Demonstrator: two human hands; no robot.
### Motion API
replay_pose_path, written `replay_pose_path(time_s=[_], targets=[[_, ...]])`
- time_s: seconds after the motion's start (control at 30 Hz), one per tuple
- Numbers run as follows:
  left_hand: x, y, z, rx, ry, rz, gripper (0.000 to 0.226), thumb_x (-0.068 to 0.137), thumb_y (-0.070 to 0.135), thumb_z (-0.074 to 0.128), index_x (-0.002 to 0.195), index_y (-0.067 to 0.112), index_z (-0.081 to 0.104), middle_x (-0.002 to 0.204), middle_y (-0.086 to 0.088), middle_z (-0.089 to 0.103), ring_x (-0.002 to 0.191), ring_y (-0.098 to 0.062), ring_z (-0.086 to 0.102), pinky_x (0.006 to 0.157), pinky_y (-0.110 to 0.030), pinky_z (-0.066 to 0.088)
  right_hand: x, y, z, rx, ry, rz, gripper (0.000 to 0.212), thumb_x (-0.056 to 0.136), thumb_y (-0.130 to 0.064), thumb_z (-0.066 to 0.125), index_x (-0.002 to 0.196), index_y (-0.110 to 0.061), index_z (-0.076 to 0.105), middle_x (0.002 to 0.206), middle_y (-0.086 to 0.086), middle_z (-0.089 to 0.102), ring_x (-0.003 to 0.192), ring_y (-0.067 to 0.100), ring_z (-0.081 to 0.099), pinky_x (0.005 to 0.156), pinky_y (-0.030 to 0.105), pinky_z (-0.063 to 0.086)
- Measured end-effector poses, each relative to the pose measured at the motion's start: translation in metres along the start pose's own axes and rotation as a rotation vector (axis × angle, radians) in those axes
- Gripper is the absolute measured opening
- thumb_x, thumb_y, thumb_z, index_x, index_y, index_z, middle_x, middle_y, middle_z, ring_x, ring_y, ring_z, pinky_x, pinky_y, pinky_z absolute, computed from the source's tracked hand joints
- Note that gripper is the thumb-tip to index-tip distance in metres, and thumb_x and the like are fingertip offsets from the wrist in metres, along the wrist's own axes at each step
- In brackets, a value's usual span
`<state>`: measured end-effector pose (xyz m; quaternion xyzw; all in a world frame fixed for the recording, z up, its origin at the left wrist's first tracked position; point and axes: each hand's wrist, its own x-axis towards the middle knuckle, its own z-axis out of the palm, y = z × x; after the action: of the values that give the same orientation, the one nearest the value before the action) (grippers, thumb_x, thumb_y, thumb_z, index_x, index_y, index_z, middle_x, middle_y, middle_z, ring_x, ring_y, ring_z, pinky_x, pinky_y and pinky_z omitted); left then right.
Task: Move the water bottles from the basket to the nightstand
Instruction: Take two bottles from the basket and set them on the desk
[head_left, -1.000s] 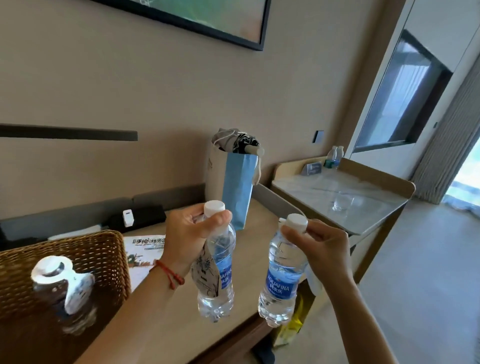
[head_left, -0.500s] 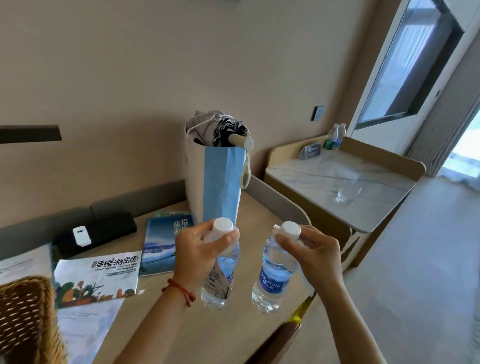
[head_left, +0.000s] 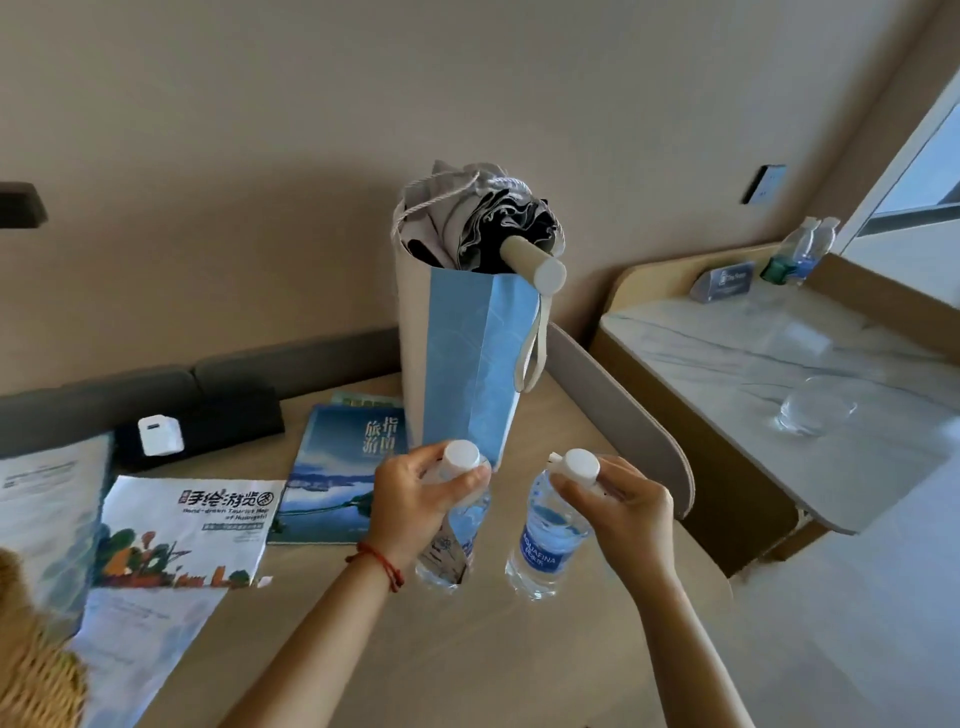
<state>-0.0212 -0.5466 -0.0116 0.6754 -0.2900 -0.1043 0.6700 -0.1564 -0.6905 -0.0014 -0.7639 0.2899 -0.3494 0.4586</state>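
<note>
My left hand (head_left: 415, 501) grips a clear water bottle (head_left: 449, 551) by its white-capped neck; its label hangs partly peeled. My right hand (head_left: 621, 506) holds a second bottle (head_left: 545, 540), blue-labelled, the same way at the cap. Both bottles stand upright, their bases low over or on the wooden desk (head_left: 467, 649). Only a corner of the wicker basket (head_left: 36, 670) shows at the bottom left. The marble-topped nightstand (head_left: 753, 395) stands to the right, beyond the desk's raised end.
A tall blue-and-white paper bag (head_left: 467, 374) with a folded umbrella (head_left: 498, 234) stands just behind the bottles. Brochures (head_left: 187, 530) and a blue booklet (head_left: 337, 478) lie to the left. On the nightstand sit a glass (head_left: 813, 408), a small sign and two more bottles (head_left: 800, 249).
Both hands have carried their bottles lower and further over the desk. The view has swung right, so the basket has slid almost out of frame.
</note>
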Motion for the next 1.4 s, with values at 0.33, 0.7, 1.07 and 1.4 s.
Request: replay_pose_path(time_s=[0.33, 0.7, 1.07, 1.4], targets=[[0.031, -0.037, 0.037, 0.060, 0.165, -0.154, 0.024, 0.067, 0.020, 0.079, 0.082, 0.036, 0.068, 0.077, 0.027, 0.069, 0.082, 0.011, 0.062, 0.062, -0.006, 0.048, 0.066, 0.058, -0.002, 0.021, -0.112, 0.018, 0.028, 0.063, -0.038, 0.078, 0.088, -0.027, 0.072, 0.089, -0.016, 0.068, 0.082, 0.004, 0.064, 0.068, 0.029, 0.056], [0.042, -0.041, 0.047, 0.154, 0.225, -0.137, 0.027, 0.066, 0.020, 0.081, 0.087, 0.033, 0.068, 0.086, 0.007, 0.070, 0.081, 0.000, 0.063, 0.065, -0.007, 0.048, 0.101, 0.076, 0.003, 0.043, -0.193, -0.017, 0.024, 0.067, -0.034, 0.077, 0.088, -0.028, 0.070, 0.088, -0.015, 0.067, 0.082, 0.009, 0.065, 0.071, 0.039, 0.057], [0.035, -0.041, 0.053, 0.155, 0.242, -0.164, 0.031, 0.073, 0.012, 0.074, 0.100, 0.025, 0.066, 0.099, 0.006, 0.068, 0.096, -0.008, 0.061, 0.072, -0.011, 0.050, 0.098, 0.085, -0.002, 0.089, -0.227, -0.070, 0.026, 0.072, -0.021, 0.077, 0.095, -0.024, 0.065, 0.088, -0.009, 0.066, 0.083, -0.003, 0.060, 0.066, 0.008, 0.048], [0.020, -0.021, 0.055, 0.359, 0.268, -0.110, 0.047, 0.077, 0.021, 0.070, 0.122, 0.017, 0.055, 0.119, 0.007, 0.057, 0.108, -0.005, 0.050, 0.076, 0.002, 0.040, 0.094, 0.069, -0.014, 0.010, -0.252, -0.049, 0.065, 0.066, -0.057, 0.061, 0.123, -0.025, 0.056, 0.113, -0.017, 0.056, 0.098, -0.002, 0.053, 0.081, 0.022, 0.046]])
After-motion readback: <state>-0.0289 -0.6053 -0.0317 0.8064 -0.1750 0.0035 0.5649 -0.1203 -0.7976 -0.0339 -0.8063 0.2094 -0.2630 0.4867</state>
